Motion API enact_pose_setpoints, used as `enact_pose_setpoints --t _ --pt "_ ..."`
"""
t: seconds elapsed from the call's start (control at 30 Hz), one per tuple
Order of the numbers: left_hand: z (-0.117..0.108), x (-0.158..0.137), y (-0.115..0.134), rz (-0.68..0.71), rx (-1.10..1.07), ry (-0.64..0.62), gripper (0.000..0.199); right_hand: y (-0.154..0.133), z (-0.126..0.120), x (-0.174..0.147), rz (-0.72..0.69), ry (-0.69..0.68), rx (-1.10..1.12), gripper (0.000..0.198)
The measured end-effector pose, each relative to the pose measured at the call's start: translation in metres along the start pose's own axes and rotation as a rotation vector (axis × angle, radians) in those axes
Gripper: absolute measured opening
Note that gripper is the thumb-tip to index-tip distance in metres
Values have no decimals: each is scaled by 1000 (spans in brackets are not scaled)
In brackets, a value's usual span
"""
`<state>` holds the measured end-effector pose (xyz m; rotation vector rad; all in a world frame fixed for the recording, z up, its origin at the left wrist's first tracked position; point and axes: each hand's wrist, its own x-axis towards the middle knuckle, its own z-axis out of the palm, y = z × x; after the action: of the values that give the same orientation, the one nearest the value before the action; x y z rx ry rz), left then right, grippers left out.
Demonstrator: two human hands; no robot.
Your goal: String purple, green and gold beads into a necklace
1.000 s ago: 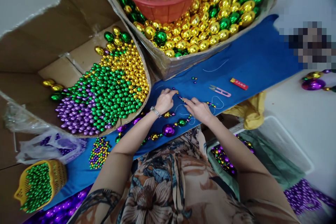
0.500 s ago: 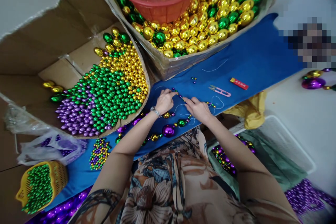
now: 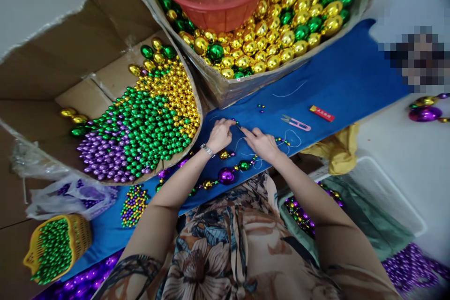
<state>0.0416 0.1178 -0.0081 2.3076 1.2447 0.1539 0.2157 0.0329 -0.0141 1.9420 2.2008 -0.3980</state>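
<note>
Between my two hands runs a short strand of small beads (image 3: 239, 126) on the blue cloth. The fingertips of my left hand (image 3: 220, 136) are pinched at its far end; a watch sits on that wrist. My right hand (image 3: 260, 144) pinches the near end, and its fingers cover part of the strand. More small beads (image 3: 283, 141) and loops of white thread (image 3: 294, 135) lie to the right of my right hand. Nearer my body lies a string of larger beads, with a purple ball (image 3: 226, 176) and a green bead (image 3: 244, 165).
Pink thread snips (image 3: 296, 123) and a red packet (image 3: 321, 113) lie right of my hands. Cardboard boxes of beads stand at left (image 3: 101, 86) and behind (image 3: 242, 88), the latter holding a red basket (image 3: 220, 11). A yellow basket (image 3: 82, 236) sits lower left. Another person is at far right.
My right hand has moved toward my left hand along the strand, and fewer beads show between them. The whole view has shifted slightly; the boxes and tools lie as before.
</note>
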Motion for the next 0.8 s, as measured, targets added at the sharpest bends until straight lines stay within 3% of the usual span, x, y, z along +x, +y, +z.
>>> enact_pose_setpoints --t 0.23,0.8 --pt "4 3 0 7 122 -18 59 6 2 -5 22 15 2 54" --pt "8 5 -4 11 98 -2 57 2 -3 1 37 -30 -1 54"
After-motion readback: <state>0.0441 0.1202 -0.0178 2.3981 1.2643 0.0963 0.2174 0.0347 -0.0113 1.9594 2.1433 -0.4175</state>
